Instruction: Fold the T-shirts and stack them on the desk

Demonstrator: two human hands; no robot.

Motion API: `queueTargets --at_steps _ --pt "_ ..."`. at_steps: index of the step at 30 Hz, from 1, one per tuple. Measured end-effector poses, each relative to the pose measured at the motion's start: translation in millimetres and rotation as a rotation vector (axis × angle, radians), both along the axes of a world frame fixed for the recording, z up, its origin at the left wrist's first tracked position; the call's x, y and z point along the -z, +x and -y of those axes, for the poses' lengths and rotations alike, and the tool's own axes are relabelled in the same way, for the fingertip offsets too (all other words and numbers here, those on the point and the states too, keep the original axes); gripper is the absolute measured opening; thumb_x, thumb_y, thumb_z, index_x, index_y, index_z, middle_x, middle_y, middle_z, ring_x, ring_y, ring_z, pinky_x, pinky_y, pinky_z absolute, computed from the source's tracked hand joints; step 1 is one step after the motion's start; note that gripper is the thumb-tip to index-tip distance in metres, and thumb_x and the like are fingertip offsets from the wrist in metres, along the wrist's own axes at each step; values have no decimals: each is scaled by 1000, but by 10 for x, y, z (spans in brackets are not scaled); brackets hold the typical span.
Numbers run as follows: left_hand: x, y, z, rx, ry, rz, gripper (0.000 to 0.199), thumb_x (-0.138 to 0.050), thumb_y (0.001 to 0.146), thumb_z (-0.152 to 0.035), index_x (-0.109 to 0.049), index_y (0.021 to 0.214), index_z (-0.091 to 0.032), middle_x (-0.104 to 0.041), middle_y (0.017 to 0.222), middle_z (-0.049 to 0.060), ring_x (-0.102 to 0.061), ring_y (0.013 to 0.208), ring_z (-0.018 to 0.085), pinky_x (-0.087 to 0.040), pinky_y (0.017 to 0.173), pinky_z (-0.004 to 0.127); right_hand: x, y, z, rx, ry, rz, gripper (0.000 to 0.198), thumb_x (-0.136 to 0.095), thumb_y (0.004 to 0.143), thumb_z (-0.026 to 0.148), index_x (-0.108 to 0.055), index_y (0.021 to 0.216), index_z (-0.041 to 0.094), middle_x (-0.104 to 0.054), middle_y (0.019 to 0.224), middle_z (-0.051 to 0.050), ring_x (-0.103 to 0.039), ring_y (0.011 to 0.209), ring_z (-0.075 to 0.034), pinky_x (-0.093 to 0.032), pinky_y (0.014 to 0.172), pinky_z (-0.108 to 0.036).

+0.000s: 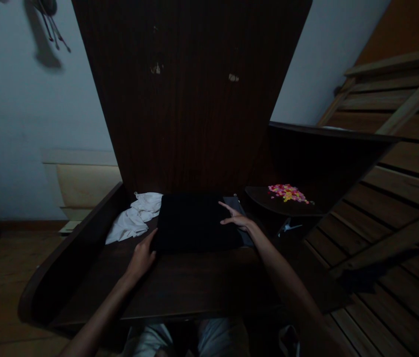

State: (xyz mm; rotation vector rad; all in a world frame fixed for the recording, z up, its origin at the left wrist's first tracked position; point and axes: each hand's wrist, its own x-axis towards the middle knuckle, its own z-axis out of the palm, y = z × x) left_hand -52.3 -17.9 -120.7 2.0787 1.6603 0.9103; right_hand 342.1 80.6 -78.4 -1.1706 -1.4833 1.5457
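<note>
Light trousers nearest, person seated or standing close: knees just under the front edge of a dark wooden desk. Both forearms reach over that edge, bare.

Left hand: at the near left corner of a flat black piece, fingers pointing at its edge, thumb apart from them. Can't tell if any fingertips are tucked under.

Right hand: over the right end of the same piece, index and thumb spread wide, nothing pinched between them. Other fingers hard to make out.

Black piece lies flat on the desk between the two hands, roughly rectangular; too dark to read folds or material. Grey strip shows along its right side, under the right hand.

White cloth rumpled on the left, right up against the black piece. Off to the right, small pale object near the curved shelf; shelf carries a scatter of pink, red and yellow bits.

Behind: tall dark panel, two chipped spots. Slatted timber far right, pale wall left.
</note>
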Motion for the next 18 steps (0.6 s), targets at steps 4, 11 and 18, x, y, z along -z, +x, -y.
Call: queueTargets --at_steps 4,11,18 --pt "-43 -47 -32 24 -18 108 80 -47 56 -5 -50 136 -14 -55 141 8 -49 131 26 -35 114 42 22 36 -36 8 95 47 107 -85 51 18 -37 145 33 -39 151 -7 -41 136 -25 -35 111 -43" --pt "-190 -164 -66 38 -296 597 77 -62 53 -8 -54 129 -18 -58 135 12 -52 127 30 -44 104 43 75 120 12 52 252 213 96 -87 52 27 -46 139 28 -47 144 -10 -42 135 -25 -31 113 -42" --pt "-375 -216 -172 34 -740 1205 60 -66 58 -5 -55 115 -19 -70 103 7 -68 71 15 -53 56 22 53 128 45 261 117 498 92 -91 48 31 -52 130 17 -64 110 -9 -64 95 -22 -52 82 -34"
